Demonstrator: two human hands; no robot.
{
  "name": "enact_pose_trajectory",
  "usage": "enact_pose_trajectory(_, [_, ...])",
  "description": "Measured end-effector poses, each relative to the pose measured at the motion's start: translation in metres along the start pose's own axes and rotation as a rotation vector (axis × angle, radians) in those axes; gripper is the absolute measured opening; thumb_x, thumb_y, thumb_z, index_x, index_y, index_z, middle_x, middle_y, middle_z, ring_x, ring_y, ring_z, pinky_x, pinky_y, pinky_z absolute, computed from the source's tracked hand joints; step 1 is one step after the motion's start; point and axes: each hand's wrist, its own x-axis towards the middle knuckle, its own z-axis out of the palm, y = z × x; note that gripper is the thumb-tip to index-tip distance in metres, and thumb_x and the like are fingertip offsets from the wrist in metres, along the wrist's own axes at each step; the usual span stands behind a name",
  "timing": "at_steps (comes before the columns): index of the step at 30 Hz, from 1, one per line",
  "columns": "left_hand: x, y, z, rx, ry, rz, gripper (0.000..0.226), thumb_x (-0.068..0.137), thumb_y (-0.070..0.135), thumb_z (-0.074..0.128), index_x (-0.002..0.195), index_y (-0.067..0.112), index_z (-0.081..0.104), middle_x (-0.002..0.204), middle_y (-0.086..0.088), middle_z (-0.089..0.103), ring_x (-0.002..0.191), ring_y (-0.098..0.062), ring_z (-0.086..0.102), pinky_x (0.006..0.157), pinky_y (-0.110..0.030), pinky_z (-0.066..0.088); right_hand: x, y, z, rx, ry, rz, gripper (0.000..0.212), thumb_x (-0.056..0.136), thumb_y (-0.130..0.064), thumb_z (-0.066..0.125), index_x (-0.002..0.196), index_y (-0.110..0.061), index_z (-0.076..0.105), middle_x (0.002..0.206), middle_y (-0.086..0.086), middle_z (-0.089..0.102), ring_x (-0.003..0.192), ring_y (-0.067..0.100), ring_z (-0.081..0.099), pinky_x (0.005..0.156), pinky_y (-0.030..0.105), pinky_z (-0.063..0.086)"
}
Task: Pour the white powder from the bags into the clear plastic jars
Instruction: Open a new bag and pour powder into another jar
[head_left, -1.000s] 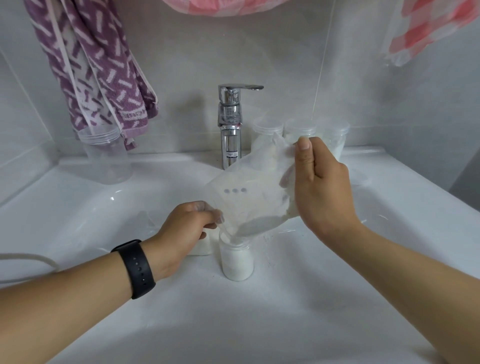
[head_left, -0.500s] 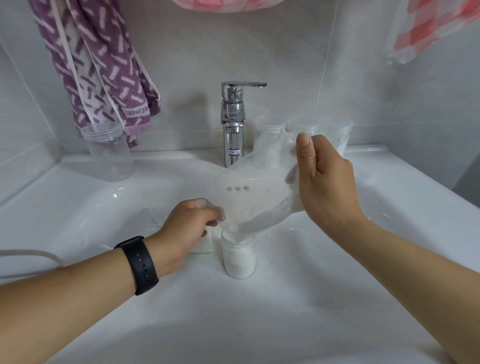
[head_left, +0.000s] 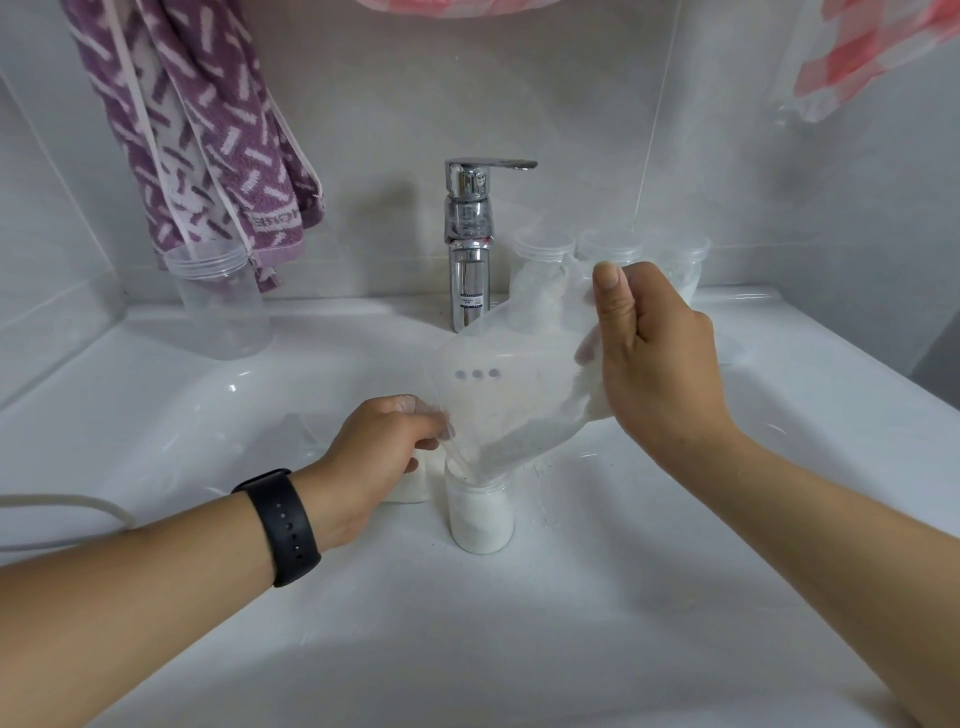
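Observation:
A clear plastic bag (head_left: 511, 395) with white powder in its lower corner is tilted over a small clear jar (head_left: 480, 517) standing in the white sink. The bag's low corner sits in the jar's mouth, and the jar is mostly full of powder. My left hand (head_left: 384, 447) pinches the bag's lower left edge just above the jar. My right hand (head_left: 654, 358) grips the bag's raised upper end. A second powder-filled jar (head_left: 410, 486) stands behind my left hand, largely hidden.
A chrome tap (head_left: 467, 244) stands at the sink's back. Three lidded clear jars (head_left: 613, 254) line the ledge to its right, and an empty open jar (head_left: 221, 304) stands on the left ledge under a purple towel (head_left: 197, 130). Some powder is spilled right of the jar.
Both hands and the bag stay almost where they were. The powder in the bag has slid lower toward the jar's mouth.

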Motion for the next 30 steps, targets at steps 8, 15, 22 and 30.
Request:
enact_pose_trajectory(8, [0.002,-0.002,0.000,-0.033,-0.016,-0.002,0.016,0.095,0.021,0.062,0.085,0.013,0.071,0.100,-0.006,0.076,0.104,-0.023,0.069,0.090,-0.035,0.050,-0.001,0.001,0.000,-0.031,-0.027,0.005,0.051,0.104,-0.061,0.031,0.096,-0.017,0.056,0.067,-0.003,0.069,0.059,0.008,0.061,0.048,0.021,0.042])
enact_pose_trajectory(15, [0.002,-0.001,-0.002,-0.064,-0.028,0.016,0.021,0.095,0.021,0.060,0.076,0.018,0.069,0.094,-0.004,0.074,0.093,-0.019,0.068,0.085,-0.033,0.049,0.002,0.008,0.003,-0.161,-0.098,0.019,0.055,0.103,-0.065,0.027,0.090,-0.017,0.051,0.068,-0.002,0.070,0.064,0.007,0.061,0.058,0.031,0.045])
enact_pose_trajectory(22, [-0.001,0.002,0.000,-0.230,-0.062,0.039,0.011,0.094,0.022,0.061,0.084,0.019,0.065,0.097,0.000,0.074,0.091,-0.015,0.067,0.085,-0.033,0.048,0.000,0.012,0.007,-0.160,-0.143,0.032,0.055,0.102,-0.065,0.026,0.085,-0.017,0.047,0.068,-0.002,0.070,0.063,0.000,0.059,0.056,0.030,0.041])
enact_pose_trajectory(30, [0.001,-0.002,-0.002,-0.234,-0.066,-0.029,0.022,0.097,0.031,0.062,0.108,0.017,0.076,0.112,0.003,0.075,0.103,-0.015,0.068,0.088,-0.030,0.048,0.003,0.011,0.003,-0.132,-0.127,0.035,0.054,0.102,-0.066,0.028,0.078,-0.021,0.045,0.069,-0.001,0.071,0.065,0.007,0.060,0.059,0.032,0.044])
